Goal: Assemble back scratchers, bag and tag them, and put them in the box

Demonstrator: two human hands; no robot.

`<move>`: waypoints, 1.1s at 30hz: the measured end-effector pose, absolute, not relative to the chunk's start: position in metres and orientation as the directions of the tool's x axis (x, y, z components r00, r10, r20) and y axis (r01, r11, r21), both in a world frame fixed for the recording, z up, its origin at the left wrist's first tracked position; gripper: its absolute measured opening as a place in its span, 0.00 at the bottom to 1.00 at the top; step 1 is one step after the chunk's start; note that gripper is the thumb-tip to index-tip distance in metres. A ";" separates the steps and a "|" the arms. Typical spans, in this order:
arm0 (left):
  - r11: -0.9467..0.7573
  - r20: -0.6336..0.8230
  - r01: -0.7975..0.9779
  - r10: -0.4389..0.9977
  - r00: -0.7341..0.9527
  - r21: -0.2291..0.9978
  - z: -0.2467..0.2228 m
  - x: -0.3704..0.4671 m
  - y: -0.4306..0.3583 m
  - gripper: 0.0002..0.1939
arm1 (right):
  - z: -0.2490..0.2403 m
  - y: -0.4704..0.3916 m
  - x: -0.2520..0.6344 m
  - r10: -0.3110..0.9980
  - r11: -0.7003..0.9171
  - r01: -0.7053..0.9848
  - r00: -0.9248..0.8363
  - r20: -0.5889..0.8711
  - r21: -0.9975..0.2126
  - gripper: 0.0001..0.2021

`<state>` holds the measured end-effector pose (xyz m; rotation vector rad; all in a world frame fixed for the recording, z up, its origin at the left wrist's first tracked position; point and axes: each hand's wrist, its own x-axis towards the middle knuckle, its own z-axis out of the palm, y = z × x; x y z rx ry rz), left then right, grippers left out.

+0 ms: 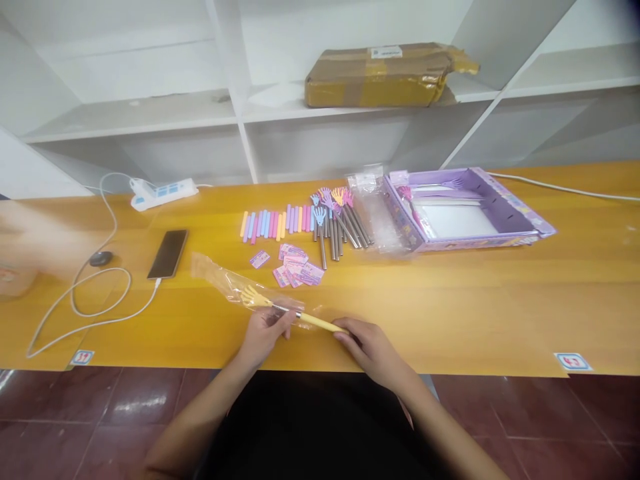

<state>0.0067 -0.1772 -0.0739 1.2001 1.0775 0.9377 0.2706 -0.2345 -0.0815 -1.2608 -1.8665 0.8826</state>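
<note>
A yellow back scratcher [317, 323] with a hand-shaped head lies across both my hands, its head end inside a clear plastic bag [220, 277]. My left hand [264, 333] pinches the bag and the metal shaft below the head. My right hand [367, 343] grips the far end of the yellow handle. Beyond my hands lie small purple printed cards [299, 267] in a loose pile, with one card [259, 259] apart. Behind them are a row of pastel handle tubes [275, 225] and several back scratcher heads on metal shafts [340, 220].
Clear plastic bags [380, 217] lie beside a purple display box [525, 237] holding a few packed pieces. On the left are a phone [169, 254] on a white cable, a round black object [101, 259] and a power strip [165, 193]. A taped carton [375, 77] sits on the shelf.
</note>
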 end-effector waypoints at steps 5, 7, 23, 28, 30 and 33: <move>0.120 -0.114 -0.032 0.982 0.154 0.992 -0.079 0.006 -0.177 0.20 | -0.080 -0.234 0.270 0.946 0.277 0.452 -0.282 0.159 -0.848 0.12; 0.112 -0.106 -0.092 0.992 0.063 0.989 -0.081 0.006 -0.176 0.20 | -0.081 -0.233 0.270 0.951 0.264 0.432 -0.264 0.158 -0.862 0.13; 0.238 -0.245 0.081 0.822 0.513 0.968 -0.081 0.020 -0.186 0.24 | -0.087 -0.235 0.265 0.884 0.455 0.369 -0.293 0.363 -0.810 0.07; 0.178 -0.234 0.152 0.758 0.608 0.972 -0.072 0.021 -0.189 0.20 | -0.088 -0.237 0.263 0.895 0.442 0.436 -0.279 0.349 -0.784 0.13; 0.125 -0.217 0.185 0.732 0.646 0.975 -0.067 0.020 -0.189 0.19 | -0.088 -0.238 0.262 0.902 0.426 0.462 -0.280 0.328 -0.778 0.14; 0.057 -0.187 0.212 0.723 0.665 0.976 -0.065 0.019 -0.189 0.18 | -0.085 -0.238 0.262 0.901 0.424 0.515 -0.321 0.291 -0.745 0.17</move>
